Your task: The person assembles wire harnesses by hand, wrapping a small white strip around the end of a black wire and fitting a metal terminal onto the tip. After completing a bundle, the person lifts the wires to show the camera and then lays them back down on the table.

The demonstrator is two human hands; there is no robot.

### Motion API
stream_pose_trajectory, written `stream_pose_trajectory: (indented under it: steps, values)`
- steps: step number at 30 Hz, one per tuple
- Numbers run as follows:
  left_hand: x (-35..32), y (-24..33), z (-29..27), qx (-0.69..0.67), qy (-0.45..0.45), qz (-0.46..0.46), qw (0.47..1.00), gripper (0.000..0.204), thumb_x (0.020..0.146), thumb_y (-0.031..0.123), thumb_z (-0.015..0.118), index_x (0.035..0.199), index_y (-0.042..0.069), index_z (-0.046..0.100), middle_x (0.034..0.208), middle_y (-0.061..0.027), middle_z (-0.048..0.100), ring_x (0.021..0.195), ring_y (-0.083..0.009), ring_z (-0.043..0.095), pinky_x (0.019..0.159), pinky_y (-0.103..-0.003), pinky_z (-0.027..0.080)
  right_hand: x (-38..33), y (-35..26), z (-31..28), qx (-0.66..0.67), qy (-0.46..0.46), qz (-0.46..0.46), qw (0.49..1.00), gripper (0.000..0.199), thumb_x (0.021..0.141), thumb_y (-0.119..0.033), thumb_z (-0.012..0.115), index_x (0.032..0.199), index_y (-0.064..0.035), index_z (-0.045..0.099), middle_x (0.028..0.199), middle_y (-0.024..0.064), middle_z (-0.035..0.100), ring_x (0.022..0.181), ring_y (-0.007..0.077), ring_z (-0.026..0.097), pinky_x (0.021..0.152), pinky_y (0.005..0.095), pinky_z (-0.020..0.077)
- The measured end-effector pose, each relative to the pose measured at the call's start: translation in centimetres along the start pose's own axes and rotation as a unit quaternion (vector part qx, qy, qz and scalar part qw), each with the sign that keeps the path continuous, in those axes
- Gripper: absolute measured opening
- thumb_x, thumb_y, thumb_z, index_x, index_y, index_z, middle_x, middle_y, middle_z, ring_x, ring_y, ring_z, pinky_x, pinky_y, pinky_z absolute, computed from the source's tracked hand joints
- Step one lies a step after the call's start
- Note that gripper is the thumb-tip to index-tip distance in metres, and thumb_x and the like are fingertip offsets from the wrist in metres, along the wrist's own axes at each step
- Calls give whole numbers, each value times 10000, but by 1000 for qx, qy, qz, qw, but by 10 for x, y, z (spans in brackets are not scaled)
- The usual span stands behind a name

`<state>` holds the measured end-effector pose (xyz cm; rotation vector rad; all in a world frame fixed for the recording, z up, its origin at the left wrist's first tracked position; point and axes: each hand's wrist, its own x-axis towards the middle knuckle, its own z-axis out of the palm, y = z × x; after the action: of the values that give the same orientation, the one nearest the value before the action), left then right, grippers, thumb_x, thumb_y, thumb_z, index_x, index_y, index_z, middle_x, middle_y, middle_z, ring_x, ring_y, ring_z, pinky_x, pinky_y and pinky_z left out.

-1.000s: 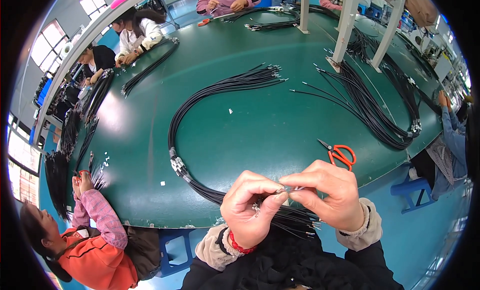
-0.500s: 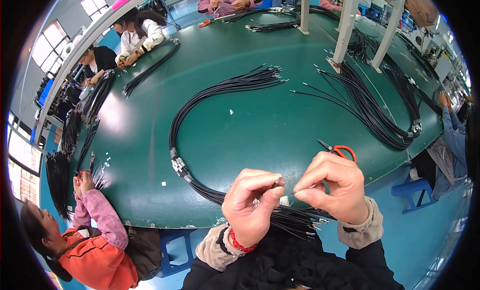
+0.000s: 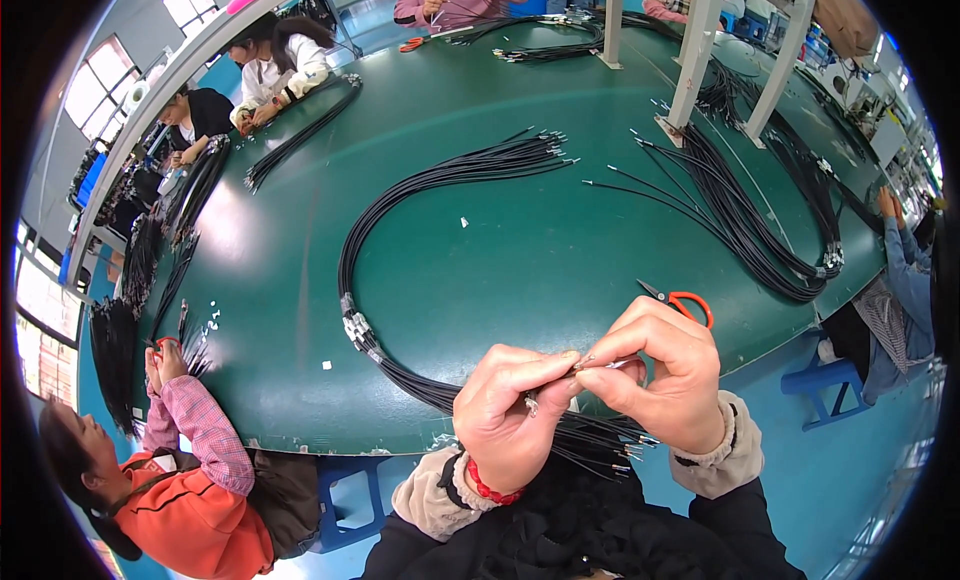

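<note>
My left hand (image 3: 508, 405) and my right hand (image 3: 660, 380) meet fingertip to fingertip over the table's near edge. Thumb and forefinger of each are pinched on something small and thin, mostly hidden by the fingers. A small whitish, clear-looking bit shows by my left palm. Beneath my left hand runs a curved bundle of black cables (image 3: 345, 250), bound at its middle with a whitish wrap. Its near ends, with metal tips, fan out below my hands; the far ends lie on the green table (image 3: 480, 290). Just beyond my right hand rest red-handled scissors (image 3: 688, 304).
More black cable bundles lie at the right (image 3: 745, 215) and far left (image 3: 305, 135). White metal posts (image 3: 697, 60) rise from the table. A co-worker in an orange vest (image 3: 190, 490) sits at the left with red-handled cutters; others work around the edge. A blue stool (image 3: 828, 385) stands at the right.
My right hand has moved left and my left hand slightly right, so their fingertips, apart before, now meet. The cable bundle and scissors stay in place.
</note>
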<state>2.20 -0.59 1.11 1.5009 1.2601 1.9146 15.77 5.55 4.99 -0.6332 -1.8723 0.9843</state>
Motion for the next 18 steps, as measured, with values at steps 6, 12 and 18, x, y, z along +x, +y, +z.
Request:
stream_pose_trajectory:
  steps: [6,12,18]
  values:
    - [-2,2,1,48,10,41,998,282,686,-76,723,941,14,642,816,-96,622,664,-161,612,545,-235,477,-2,-1,2,-13,12,-7,1000,121,675,-8,709,745,-25,612,708,50,593,589,88,519,480,199,385]
    - [-7,0,11,20,40,117,992,278,688,-93,714,934,-5,619,852,-116,619,644,-158,602,531,-223,459,-5,-7,3,-15,39,-12,999,128,654,8,693,734,-26,599,699,52,586,583,98,521,475,206,388]
    - [-7,7,9,36,28,122,991,295,696,-89,711,962,11,630,849,-114,632,644,-161,608,534,-230,463,-8,-11,1,-17,47,-16,999,124,666,1,700,726,-27,595,699,52,584,578,106,519,477,212,391]
